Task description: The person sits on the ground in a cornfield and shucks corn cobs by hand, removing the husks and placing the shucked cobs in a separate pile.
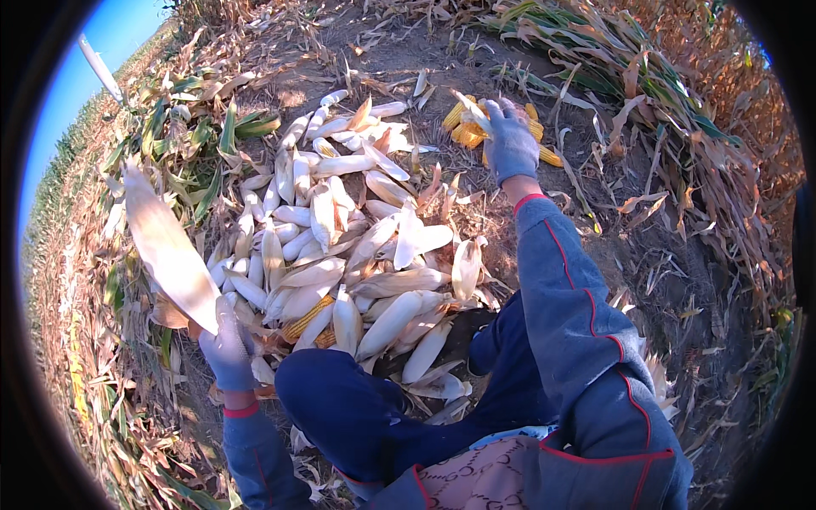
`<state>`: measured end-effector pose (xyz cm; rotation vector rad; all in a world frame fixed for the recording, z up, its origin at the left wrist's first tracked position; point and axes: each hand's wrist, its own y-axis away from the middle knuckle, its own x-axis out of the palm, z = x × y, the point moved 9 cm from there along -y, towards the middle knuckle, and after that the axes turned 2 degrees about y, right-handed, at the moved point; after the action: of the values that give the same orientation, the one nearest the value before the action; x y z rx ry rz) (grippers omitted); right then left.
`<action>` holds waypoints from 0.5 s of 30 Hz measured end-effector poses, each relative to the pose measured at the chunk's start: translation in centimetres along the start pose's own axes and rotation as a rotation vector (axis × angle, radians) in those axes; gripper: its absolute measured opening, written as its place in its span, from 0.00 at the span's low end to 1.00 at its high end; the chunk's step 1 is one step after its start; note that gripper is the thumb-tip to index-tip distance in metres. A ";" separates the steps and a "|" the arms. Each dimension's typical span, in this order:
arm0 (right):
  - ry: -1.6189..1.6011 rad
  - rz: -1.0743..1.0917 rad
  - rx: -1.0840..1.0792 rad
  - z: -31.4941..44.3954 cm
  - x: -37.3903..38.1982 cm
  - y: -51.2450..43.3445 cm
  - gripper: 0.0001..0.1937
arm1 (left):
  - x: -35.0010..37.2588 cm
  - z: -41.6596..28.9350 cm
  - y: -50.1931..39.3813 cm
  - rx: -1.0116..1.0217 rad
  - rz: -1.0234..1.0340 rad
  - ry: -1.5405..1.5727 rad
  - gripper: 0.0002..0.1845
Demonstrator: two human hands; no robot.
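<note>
My left hand (229,347), in a grey-blue knit glove, grips the base of a large pale dry corn husk (169,245) that points up and away. Stretched far forward, my gloved right hand (512,143) is over a small heap of bare yellow corn ears (468,135). A pale husk strip (473,113) lies against its thumb side. The palm is hidden, so whether this hand grips an ear is unclear. Between my arms spreads a large pile of corn ears still in pale husks (347,166). One ear with exposed yellow kernels (307,319) shows near my knee.
My bent knees (331,389) border the near side of the pile. Cut corn stalks with leaves (612,70) lie at the upper right, beside standing dry corn (752,70). Stalks and leaf litter (185,140) cover the left. Bare soil (612,255) shows right of my sleeve.
</note>
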<state>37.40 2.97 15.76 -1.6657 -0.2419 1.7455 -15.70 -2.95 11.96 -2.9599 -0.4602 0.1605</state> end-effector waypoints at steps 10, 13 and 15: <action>-1.369 1.050 0.116 11.2 8.3 7.3 0.24 | -46.1 12.7 28.0 -0.749 -0.973 -0.845 0.32; -1.482 1.123 0.007 15.8 6.7 8.9 0.17 | -40.5 7.5 27.7 -0.294 -0.723 -1.724 0.38; -1.508 1.163 -0.023 18.2 5.7 9.9 0.12 | -35.4 7.9 21.0 -0.301 -0.528 -1.010 0.23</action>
<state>17.40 4.98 8.27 0.0432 0.1186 3.5392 -44.05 -32.71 3.81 -2.6444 -1.4301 1.6378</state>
